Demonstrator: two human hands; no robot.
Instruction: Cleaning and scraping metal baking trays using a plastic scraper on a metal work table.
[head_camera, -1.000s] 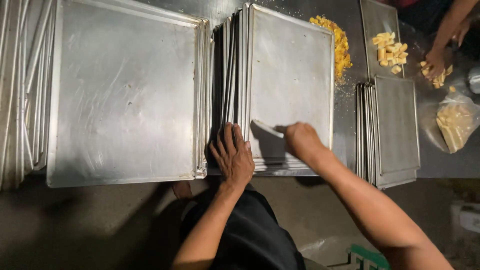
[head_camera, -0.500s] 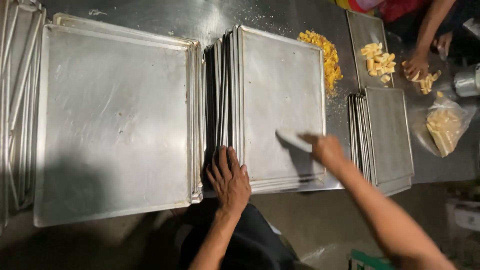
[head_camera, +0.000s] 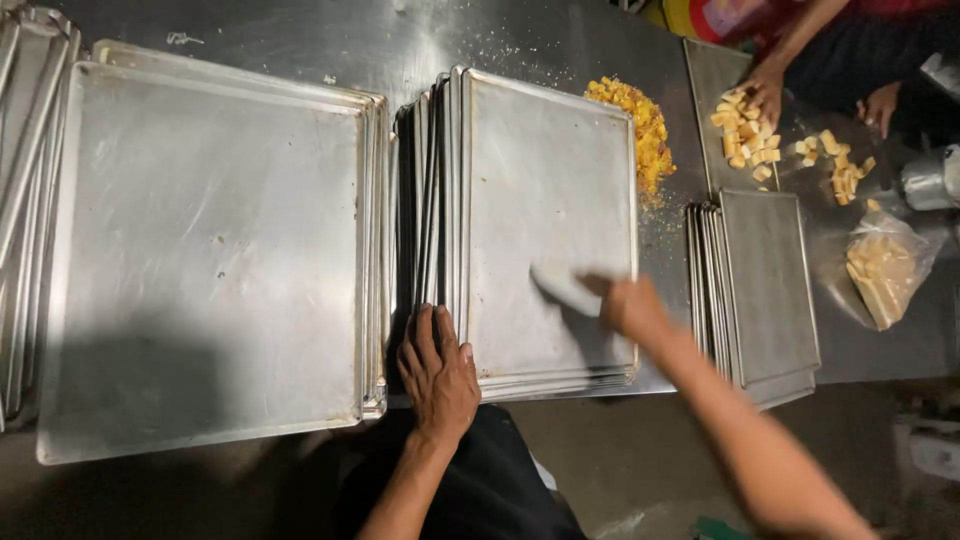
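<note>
My left hand (head_camera: 438, 372) lies flat, fingers together, on the near edge of a stack of metal baking trays (head_camera: 520, 150), over the trays that stand on edge at its left side. My right hand (head_camera: 625, 303) is blurred with motion and grips a pale scraper (head_camera: 563, 288) pressed against the top tray's surface near its right side. The top tray looks bare and shiny.
A wide stack of large trays (head_camera: 210, 250) lies to the left, with more tray edges (head_camera: 20, 200) at the far left. A smaller tray stack (head_camera: 765, 290) sits right. Yellow crumbs (head_camera: 640, 125), cut yellow pieces (head_camera: 745, 130), a bag (head_camera: 885, 265) and another person's hands (head_camera: 768, 90) are at the back right.
My right hand with the scraper has moved up and to the right across the top tray. My left hand stays on the stack's near edge. The view has shifted slightly.
</note>
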